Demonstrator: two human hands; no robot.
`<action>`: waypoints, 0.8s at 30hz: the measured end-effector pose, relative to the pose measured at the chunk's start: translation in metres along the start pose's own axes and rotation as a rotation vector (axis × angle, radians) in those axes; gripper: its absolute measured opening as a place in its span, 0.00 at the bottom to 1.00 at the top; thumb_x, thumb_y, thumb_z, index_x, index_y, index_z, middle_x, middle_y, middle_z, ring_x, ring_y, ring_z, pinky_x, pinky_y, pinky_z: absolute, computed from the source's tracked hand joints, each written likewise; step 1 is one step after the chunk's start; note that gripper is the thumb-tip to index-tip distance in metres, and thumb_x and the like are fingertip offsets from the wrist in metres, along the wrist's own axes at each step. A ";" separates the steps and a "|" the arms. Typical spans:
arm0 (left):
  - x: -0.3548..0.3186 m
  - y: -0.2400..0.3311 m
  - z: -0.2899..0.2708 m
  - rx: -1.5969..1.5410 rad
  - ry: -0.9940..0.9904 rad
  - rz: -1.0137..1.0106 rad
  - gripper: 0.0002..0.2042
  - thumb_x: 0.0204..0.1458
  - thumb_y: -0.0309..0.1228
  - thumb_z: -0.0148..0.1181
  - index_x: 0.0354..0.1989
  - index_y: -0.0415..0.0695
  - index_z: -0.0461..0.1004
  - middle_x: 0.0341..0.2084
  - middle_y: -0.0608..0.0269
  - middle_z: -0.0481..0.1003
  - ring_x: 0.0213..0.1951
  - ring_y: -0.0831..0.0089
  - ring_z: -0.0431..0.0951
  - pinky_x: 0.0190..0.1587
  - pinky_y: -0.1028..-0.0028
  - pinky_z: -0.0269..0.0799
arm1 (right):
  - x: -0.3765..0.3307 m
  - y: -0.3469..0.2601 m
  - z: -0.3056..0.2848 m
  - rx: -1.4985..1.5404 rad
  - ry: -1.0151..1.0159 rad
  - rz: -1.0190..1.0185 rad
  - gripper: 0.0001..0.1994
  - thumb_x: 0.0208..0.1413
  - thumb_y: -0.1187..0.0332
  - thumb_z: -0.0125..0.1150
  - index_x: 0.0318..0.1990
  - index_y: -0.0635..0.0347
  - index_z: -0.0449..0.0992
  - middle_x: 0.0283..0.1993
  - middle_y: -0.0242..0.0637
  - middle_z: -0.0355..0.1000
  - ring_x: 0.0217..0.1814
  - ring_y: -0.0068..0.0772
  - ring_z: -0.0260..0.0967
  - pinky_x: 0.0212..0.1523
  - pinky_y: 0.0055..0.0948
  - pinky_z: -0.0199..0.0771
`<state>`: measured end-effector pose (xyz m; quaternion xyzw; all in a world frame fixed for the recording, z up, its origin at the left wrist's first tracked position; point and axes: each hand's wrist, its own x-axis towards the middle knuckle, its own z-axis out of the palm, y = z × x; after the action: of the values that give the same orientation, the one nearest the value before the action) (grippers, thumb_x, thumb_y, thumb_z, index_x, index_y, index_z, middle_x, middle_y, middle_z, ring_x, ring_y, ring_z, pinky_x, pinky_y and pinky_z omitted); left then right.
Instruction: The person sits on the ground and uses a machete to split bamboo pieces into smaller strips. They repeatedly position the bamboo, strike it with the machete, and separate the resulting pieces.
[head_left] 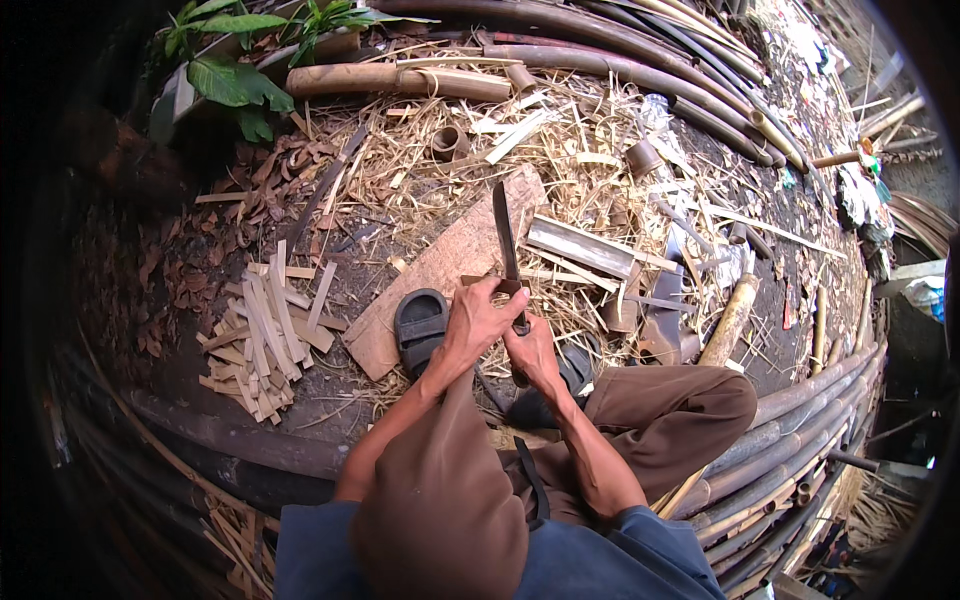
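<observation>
Above the wooden plank (440, 270), my right hand (532, 352) is closed round the handle of a long, dark-bladed knife (506, 225). Its blade points away from me, tip up in the picture. My left hand (478, 318) pinches a short brown bamboo piece (508, 286) that lies across the blade near the handle. Both hands are close together, in front of my raised left knee. A black sandal (420, 328) shows beside the left hand, at the plank's near end.
A pile of split bamboo strips (265, 335) lies at left. Shavings (400, 165) and cut bamboo rings (450, 144) litter the ground ahead. Long bamboo poles (620, 70) run along the far side, more poles (790, 425) at right. A half-split bamboo length (580, 246) sits right of the plank.
</observation>
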<state>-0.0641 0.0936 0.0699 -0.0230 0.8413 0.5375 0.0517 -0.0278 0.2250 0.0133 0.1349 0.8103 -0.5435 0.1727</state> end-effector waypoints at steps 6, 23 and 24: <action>-0.005 -0.011 0.006 -0.023 0.002 0.024 0.18 0.51 0.42 0.60 0.34 0.34 0.77 0.21 0.46 0.76 0.27 0.58 0.81 0.30 0.64 0.73 | -0.002 -0.009 -0.002 -0.119 0.025 -0.014 0.14 0.52 0.64 0.59 0.42 0.65 0.78 0.23 0.50 0.75 0.28 0.38 0.76 0.31 0.36 0.71; -0.013 -0.037 0.000 -0.134 0.039 0.036 0.28 0.48 0.39 0.64 0.48 0.24 0.71 0.36 0.37 0.78 0.43 0.57 0.81 0.45 0.68 0.78 | 0.020 0.006 0.011 -0.246 -0.027 -0.038 0.19 0.49 0.58 0.62 0.33 0.72 0.77 0.26 0.59 0.74 0.33 0.57 0.76 0.32 0.45 0.71; -0.015 -0.036 0.000 -0.129 0.036 0.052 0.28 0.48 0.40 0.64 0.48 0.24 0.71 0.36 0.36 0.78 0.43 0.57 0.81 0.44 0.68 0.78 | 0.022 0.021 0.013 -0.172 -0.014 -0.057 0.19 0.50 0.58 0.62 0.32 0.71 0.76 0.26 0.58 0.74 0.32 0.56 0.76 0.31 0.45 0.71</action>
<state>-0.0455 0.0780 0.0392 -0.0139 0.8062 0.5911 0.0210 -0.0378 0.2211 -0.0179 0.0928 0.8562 -0.4777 0.1737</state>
